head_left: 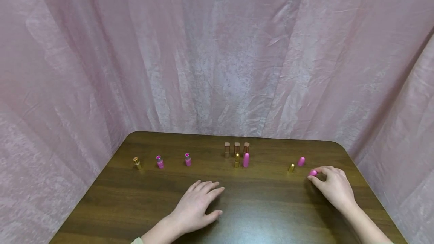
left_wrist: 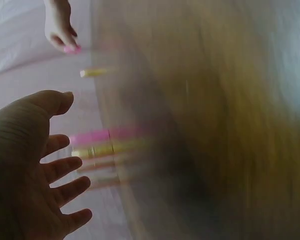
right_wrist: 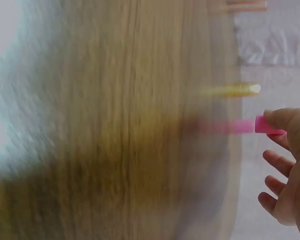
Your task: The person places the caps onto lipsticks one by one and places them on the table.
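My right hand (head_left: pixel 333 186) pinches a pink lipstick cap (head_left: pixel 312 173) between thumb and fingertips at the right of the table; the pink cap (right_wrist: pixel 262 124) also shows in the right wrist view. Close by stand another pink cap (head_left: pixel 301 161) and a gold cap (head_left: pixel 291 168). With fingers spread and holding nothing, my left hand (head_left: pixel 194 208) hovers low over the front middle. Beyond it stand a closed gold lipstick (head_left: pixel 237 160) and a closed pink lipstick (head_left: pixel 246 160). Farther left are two uncapped pink lipstick tubes (head_left: pixel 160 162) and an uncapped gold tube (head_left: pixel 137 163).
Three rose-gold lipsticks (head_left: pixel 227 150) line up behind the closed gold and pink ones. The brown wooden table (head_left: pixel 264 206) has rounded far corners, and a pink velvety curtain (head_left: pixel 217 55) hangs around its back and sides. Both wrist views are blurred over the tabletop.
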### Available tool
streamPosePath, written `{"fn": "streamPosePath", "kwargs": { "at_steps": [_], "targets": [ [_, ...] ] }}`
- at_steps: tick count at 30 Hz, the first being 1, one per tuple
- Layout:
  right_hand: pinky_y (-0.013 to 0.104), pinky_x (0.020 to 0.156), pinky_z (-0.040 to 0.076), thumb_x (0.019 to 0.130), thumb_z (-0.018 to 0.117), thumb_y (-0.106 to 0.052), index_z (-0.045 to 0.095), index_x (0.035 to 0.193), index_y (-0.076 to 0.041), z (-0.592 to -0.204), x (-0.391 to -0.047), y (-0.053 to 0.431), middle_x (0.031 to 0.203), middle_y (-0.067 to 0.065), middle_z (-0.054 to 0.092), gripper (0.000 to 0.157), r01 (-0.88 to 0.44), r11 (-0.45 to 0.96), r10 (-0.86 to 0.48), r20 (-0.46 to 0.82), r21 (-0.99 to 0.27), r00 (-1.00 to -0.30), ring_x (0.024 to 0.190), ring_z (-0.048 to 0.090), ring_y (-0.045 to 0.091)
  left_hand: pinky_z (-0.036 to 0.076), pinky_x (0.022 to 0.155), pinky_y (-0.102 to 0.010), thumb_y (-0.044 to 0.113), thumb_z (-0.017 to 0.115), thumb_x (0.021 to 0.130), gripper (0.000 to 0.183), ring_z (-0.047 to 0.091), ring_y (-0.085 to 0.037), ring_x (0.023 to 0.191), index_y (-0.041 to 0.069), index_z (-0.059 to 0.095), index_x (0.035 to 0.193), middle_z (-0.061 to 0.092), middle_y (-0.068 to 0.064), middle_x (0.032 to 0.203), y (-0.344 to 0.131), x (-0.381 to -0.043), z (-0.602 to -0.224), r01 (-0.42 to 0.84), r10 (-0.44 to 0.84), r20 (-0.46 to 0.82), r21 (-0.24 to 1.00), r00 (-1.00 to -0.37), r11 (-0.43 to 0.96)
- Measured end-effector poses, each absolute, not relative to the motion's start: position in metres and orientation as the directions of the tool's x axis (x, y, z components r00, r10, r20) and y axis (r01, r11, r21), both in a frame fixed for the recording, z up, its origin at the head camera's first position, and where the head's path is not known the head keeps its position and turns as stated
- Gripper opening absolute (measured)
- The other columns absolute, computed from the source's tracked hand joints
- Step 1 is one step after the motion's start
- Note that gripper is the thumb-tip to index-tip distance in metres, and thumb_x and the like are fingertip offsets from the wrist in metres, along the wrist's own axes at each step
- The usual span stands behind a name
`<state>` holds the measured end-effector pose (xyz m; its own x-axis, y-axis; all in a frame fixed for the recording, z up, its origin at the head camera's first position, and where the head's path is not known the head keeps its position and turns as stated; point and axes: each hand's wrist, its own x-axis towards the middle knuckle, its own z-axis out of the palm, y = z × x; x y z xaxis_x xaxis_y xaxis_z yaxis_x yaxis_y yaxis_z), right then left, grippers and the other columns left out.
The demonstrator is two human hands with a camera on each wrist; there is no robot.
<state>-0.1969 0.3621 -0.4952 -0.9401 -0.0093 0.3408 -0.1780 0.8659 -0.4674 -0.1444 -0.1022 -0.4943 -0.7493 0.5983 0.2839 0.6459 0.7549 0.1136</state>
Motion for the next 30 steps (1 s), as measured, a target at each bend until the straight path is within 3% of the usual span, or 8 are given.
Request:
{"fn": "streamPosePath", "kwargs": {
  "at_steps": [7, 16, 23, 30],
  "targets": [
    [0.060, 0.094, 0.039, 0.089, 0.078, -0.046, 0.077, 0.102, -0.016, -0.484, -0.186, 0.336, 0.118, 0.013, 0.069, 0.033, -0.240, 0.824, -0.042, 0.366, -0.514, -0.929, 0.121, 0.047, 0.045, 0.035, 0.113, -0.056, 0.045, 0.072, 0.092, 0.058, 0.054, -0.029, 0.131, 0.015, 0.062, 0.141, 0.060, -0.005, 0.142, -0.134, -0.161, -0.488, 0.535, 0.457, 0.325, 0.214, -0.828, 0.817],
    [0.046, 0.091, 0.040, 0.087, 0.081, -0.044, 0.077, 0.093, -0.028, -0.478, -0.176, 0.295, 0.110, -0.003, 0.071, 0.018, -0.299, 0.758, -0.066, 0.387, -0.580, -0.920, 0.115, 0.053, 0.027, 0.051, 0.096, -0.051, 0.036, 0.075, 0.092, 0.045, 0.063, -0.028, 0.121, 0.018, 0.069, 0.132, 0.066, -0.001, 0.133, -0.164, -0.183, -0.477, 0.247, 0.123, 0.304, 0.416, -0.945, 0.875],
    [0.031, 0.092, 0.037, 0.085, 0.083, -0.041, 0.076, 0.091, -0.035, -0.484, -0.169, 0.261, 0.104, -0.018, 0.071, 0.011, -0.351, 0.667, -0.107, 0.383, -0.657, -0.918, 0.109, 0.055, 0.014, 0.054, 0.087, -0.053, 0.031, 0.073, 0.094, 0.051, 0.066, -0.030, 0.112, 0.009, 0.062, 0.138, 0.066, -0.010, 0.128, -0.177, -0.206, -0.478, 0.104, -0.025, 0.199, 0.610, -0.980, 0.785],
    [0.025, 0.092, 0.038, 0.083, 0.086, -0.037, 0.076, 0.088, -0.036, -0.494, -0.166, 0.235, 0.102, -0.018, 0.070, 0.011, -0.398, 0.624, -0.147, 0.399, -0.673, -0.905, 0.107, 0.057, 0.012, 0.051, 0.091, -0.053, 0.026, 0.075, 0.091, 0.048, 0.065, -0.032, 0.110, 0.003, 0.065, 0.132, 0.069, -0.013, 0.119, -0.178, -0.235, -0.491, 0.026, -0.100, 0.154, 0.656, -0.983, 0.754]
  ]
}}
